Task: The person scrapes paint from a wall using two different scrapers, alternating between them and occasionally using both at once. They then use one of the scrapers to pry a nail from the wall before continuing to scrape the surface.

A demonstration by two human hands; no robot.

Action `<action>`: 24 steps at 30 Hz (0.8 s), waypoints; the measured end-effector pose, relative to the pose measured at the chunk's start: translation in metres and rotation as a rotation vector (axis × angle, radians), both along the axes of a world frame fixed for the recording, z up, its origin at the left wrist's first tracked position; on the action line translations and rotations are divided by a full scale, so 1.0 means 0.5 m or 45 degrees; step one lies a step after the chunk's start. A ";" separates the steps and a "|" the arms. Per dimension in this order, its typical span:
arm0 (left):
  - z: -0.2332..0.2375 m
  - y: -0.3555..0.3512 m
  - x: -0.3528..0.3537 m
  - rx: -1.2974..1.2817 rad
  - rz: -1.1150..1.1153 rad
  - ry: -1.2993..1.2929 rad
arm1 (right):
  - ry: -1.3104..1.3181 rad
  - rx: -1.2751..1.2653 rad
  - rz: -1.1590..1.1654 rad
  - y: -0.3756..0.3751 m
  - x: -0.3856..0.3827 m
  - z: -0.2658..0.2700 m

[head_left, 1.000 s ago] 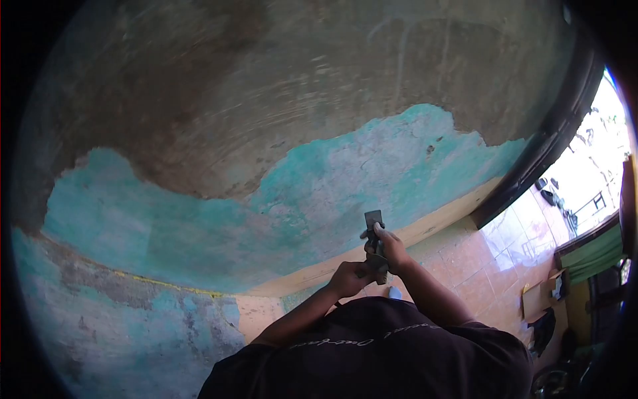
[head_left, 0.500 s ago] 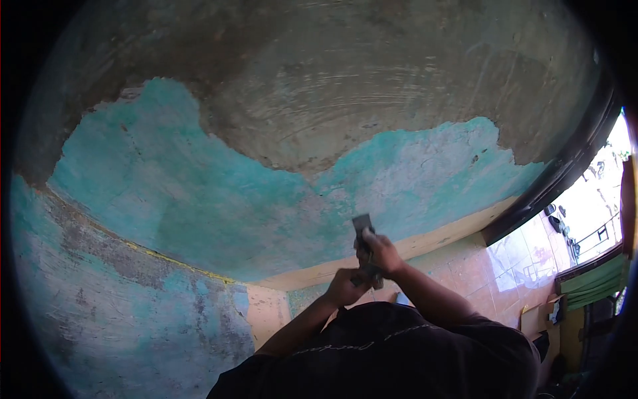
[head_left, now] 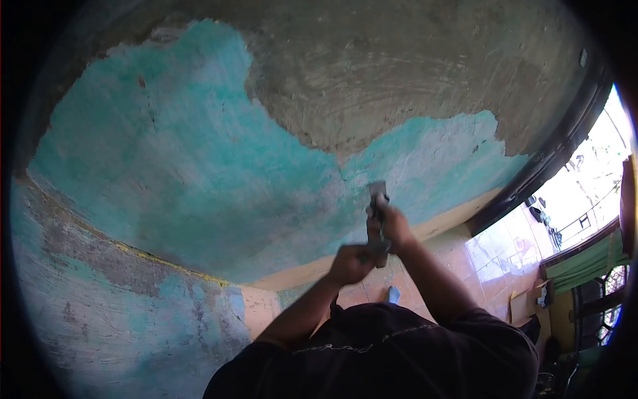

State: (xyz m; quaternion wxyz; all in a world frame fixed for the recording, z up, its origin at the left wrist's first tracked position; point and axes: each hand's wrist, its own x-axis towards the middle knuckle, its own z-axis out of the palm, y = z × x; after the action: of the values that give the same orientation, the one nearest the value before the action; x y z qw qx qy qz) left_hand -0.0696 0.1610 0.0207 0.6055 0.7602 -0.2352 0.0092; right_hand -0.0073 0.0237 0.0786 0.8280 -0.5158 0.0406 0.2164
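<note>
My right hand (head_left: 397, 229) is closed around a scraper (head_left: 377, 189), its flat grey blade pointing up toward the wall. The scraper's brownish handle runs down below the fingers. My left hand (head_left: 352, 265) is closed lower down, just left of that handle. From its fist a dark tool (head_left: 379, 246) sticks out and overlaps the lower handle in this view; most of it is hidden by the fingers. Beyond both hands rises the wall (head_left: 199, 146), with turquoise paint below and a bare grey-brown area above, divided by a ragged edge.
A second wall (head_left: 126, 312), patchy blue and grey, meets the first at the left corner. Tiled floor (head_left: 458, 266) lies below. To the right are a dark frame (head_left: 512, 193), a bright opening, a cardboard box (head_left: 525, 306) and a green curtain (head_left: 585, 266).
Both hands have risen slightly and shifted right in view, still holding their tools. More of the scraper's handle shows below the right hand. The camera view has shifted too.
</note>
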 end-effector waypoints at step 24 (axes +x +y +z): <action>-0.009 0.018 0.003 0.052 0.000 -0.124 | 0.085 0.154 0.027 0.018 0.003 -0.022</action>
State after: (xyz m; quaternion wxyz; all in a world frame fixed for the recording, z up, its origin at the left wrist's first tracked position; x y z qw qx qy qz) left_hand -0.0679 0.1701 0.0161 0.5778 0.7710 -0.2645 0.0415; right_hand -0.0057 0.0329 0.0677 0.8535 -0.4576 0.0497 0.2443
